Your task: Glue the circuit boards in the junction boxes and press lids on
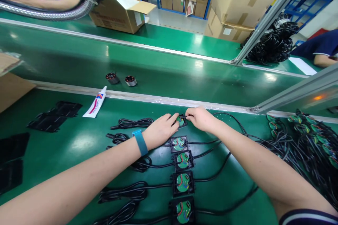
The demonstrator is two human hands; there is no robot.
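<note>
At the top of a column of black square housings, each with a green round circuit board and coloured wires, my left hand (161,130) has its fingertips on the farthest housing (181,121). My right hand (198,117) pinches the black cable at that housing's right side. Nearer to me lie a second housing (179,143), a third (183,160), a fourth (183,183) and a fifth (182,211). Black cables run out of them left and right. A coiled cable (135,123) lies left of the farthest housing.
A white tube (96,102) and black plastic covers (49,121) lie at the left. Two round metal parts stand beyond the rail (158,101). Tangled cables with boards (303,140) fill the right. Metal posts, cartons and two people are farther back.
</note>
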